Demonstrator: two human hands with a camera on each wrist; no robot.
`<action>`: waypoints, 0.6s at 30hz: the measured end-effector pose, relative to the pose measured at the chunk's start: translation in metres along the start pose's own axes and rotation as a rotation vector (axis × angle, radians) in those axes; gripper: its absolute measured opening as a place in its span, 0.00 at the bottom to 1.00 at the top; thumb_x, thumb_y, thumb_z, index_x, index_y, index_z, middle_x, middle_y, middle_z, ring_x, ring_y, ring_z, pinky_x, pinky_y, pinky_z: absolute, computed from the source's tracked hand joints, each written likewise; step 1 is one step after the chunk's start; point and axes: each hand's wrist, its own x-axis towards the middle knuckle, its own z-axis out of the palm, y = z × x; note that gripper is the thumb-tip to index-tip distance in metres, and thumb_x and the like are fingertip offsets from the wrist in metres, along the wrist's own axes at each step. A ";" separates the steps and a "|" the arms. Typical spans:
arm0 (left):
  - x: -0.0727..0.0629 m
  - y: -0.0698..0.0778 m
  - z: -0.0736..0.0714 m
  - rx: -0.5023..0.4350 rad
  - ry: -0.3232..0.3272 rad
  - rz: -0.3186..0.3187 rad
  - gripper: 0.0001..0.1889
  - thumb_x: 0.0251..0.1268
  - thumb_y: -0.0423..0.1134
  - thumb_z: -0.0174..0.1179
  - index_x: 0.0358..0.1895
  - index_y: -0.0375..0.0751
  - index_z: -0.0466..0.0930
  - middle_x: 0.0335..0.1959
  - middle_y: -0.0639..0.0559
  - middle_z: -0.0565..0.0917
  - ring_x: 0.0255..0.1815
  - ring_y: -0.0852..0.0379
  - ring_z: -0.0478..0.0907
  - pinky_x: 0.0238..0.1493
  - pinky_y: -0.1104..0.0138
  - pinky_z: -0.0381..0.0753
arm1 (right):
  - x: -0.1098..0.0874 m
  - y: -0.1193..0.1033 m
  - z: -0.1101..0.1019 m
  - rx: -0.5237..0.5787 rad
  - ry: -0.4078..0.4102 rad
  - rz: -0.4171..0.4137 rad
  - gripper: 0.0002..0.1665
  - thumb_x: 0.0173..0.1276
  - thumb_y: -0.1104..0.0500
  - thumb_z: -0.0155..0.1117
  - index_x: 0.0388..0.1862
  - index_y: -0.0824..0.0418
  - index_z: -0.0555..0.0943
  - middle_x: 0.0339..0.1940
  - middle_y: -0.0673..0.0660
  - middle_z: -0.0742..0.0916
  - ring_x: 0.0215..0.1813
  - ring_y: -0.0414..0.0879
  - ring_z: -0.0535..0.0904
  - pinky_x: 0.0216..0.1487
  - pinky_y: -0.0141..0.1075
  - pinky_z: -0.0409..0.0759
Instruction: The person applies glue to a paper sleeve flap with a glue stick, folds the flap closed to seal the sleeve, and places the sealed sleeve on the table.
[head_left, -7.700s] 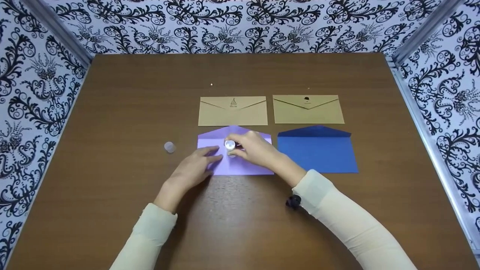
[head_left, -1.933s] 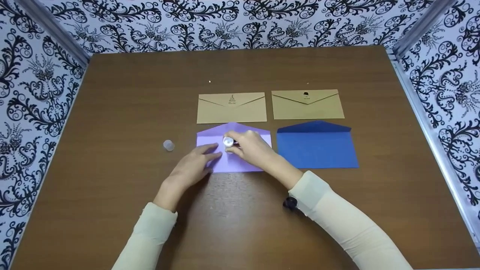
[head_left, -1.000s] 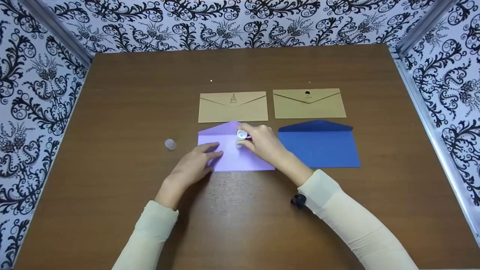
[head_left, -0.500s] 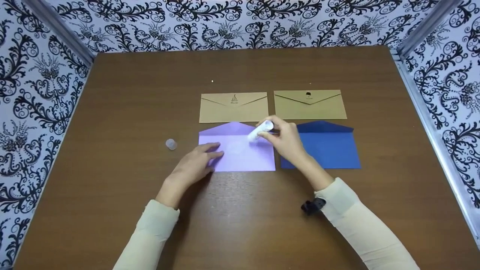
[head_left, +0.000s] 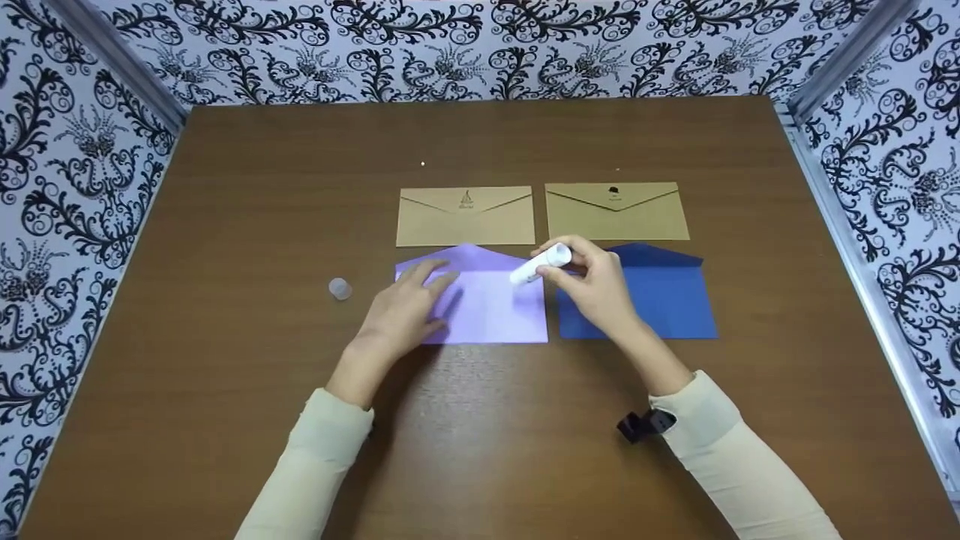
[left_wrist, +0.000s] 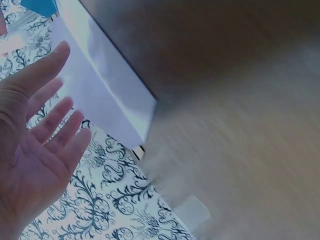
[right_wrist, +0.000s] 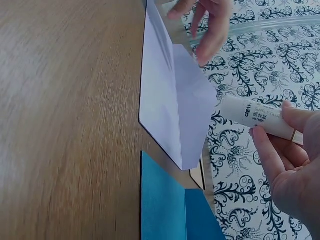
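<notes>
My right hand (head_left: 596, 289) pinches a white glue stick (head_left: 541, 264) between thumb and fingers, tilted above the right part of a purple envelope (head_left: 495, 311). Printed lettering on the glue stick (right_wrist: 260, 117) faces the right wrist camera. The purple envelope lies with its flap spread away from me. Over its left part hovers my left hand (head_left: 401, 307), fingers spread and holding nothing; in the left wrist view the palm of the left hand (left_wrist: 42, 160) shows bare. A small translucent cap (head_left: 340, 289) rests on the table to the left.
To the right lies a blue envelope (head_left: 660, 300) with its flap up, partly covered by my right hand. Behind are a tan envelope (head_left: 465, 221) and an olive-gold envelope (head_left: 619, 217), flaps folded down. Patterned panels (head_left: 450, 60) border the brown table (head_left: 225, 225).
The glue stick was upright on the purple envelope; my right hand has lifted it, tilted it and moved right. My left hand has come up off the envelope.
</notes>
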 end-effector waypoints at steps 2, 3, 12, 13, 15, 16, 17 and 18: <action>0.004 0.003 0.002 0.026 0.036 0.010 0.46 0.52 0.44 0.76 0.75 0.44 0.63 0.78 0.45 0.61 0.78 0.43 0.61 0.67 0.51 0.77 | -0.001 0.001 -0.001 0.007 0.003 0.001 0.15 0.62 0.65 0.73 0.47 0.67 0.84 0.44 0.61 0.91 0.47 0.36 0.87 0.48 0.30 0.87; 0.006 0.005 0.003 0.038 0.049 0.013 0.49 0.51 0.45 0.77 0.77 0.43 0.60 0.79 0.44 0.60 0.79 0.42 0.59 0.71 0.51 0.74 | -0.002 0.001 -0.001 0.012 0.003 -0.001 0.15 0.61 0.65 0.73 0.46 0.67 0.84 0.44 0.61 0.91 0.46 0.36 0.87 0.47 0.31 0.87; 0.017 0.010 0.019 0.105 0.007 -0.049 0.68 0.42 0.53 0.80 0.80 0.34 0.40 0.82 0.38 0.45 0.83 0.41 0.46 0.84 0.55 0.47 | -0.005 0.005 -0.003 0.030 0.008 -0.015 0.15 0.62 0.65 0.73 0.46 0.69 0.83 0.44 0.65 0.90 0.44 0.35 0.87 0.45 0.30 0.87; 0.018 0.010 0.019 0.100 -0.005 -0.055 0.68 0.43 0.53 0.80 0.80 0.34 0.38 0.82 0.38 0.45 0.83 0.41 0.45 0.84 0.55 0.46 | -0.005 0.005 -0.003 0.028 0.009 -0.014 0.15 0.61 0.65 0.73 0.46 0.69 0.83 0.44 0.64 0.90 0.44 0.35 0.87 0.44 0.29 0.87; 0.019 0.009 0.020 0.095 -0.018 -0.061 0.69 0.44 0.53 0.79 0.80 0.34 0.37 0.82 0.38 0.46 0.83 0.41 0.46 0.84 0.54 0.45 | -0.005 0.004 -0.004 0.019 0.015 -0.014 0.15 0.61 0.65 0.73 0.46 0.68 0.84 0.44 0.63 0.91 0.44 0.35 0.87 0.44 0.28 0.87; 0.019 0.009 0.020 0.089 -0.017 -0.061 0.69 0.44 0.53 0.80 0.80 0.34 0.36 0.82 0.38 0.48 0.83 0.42 0.46 0.84 0.54 0.45 | -0.005 0.004 -0.005 0.016 0.018 -0.014 0.15 0.61 0.65 0.73 0.46 0.68 0.84 0.44 0.62 0.91 0.44 0.34 0.87 0.44 0.28 0.87; 0.019 0.009 0.021 0.082 -0.016 -0.062 0.69 0.44 0.53 0.80 0.80 0.34 0.36 0.81 0.37 0.49 0.83 0.42 0.47 0.84 0.54 0.45 | -0.006 0.004 -0.005 0.014 0.020 -0.015 0.15 0.61 0.65 0.73 0.46 0.68 0.84 0.44 0.62 0.91 0.44 0.34 0.87 0.44 0.27 0.87; 0.019 0.009 0.021 0.073 -0.010 -0.061 0.69 0.43 0.52 0.80 0.80 0.34 0.35 0.81 0.37 0.51 0.82 0.42 0.48 0.84 0.54 0.45 | -0.006 0.004 -0.006 0.010 0.022 -0.016 0.15 0.61 0.65 0.73 0.46 0.68 0.84 0.44 0.62 0.91 0.44 0.34 0.87 0.44 0.27 0.87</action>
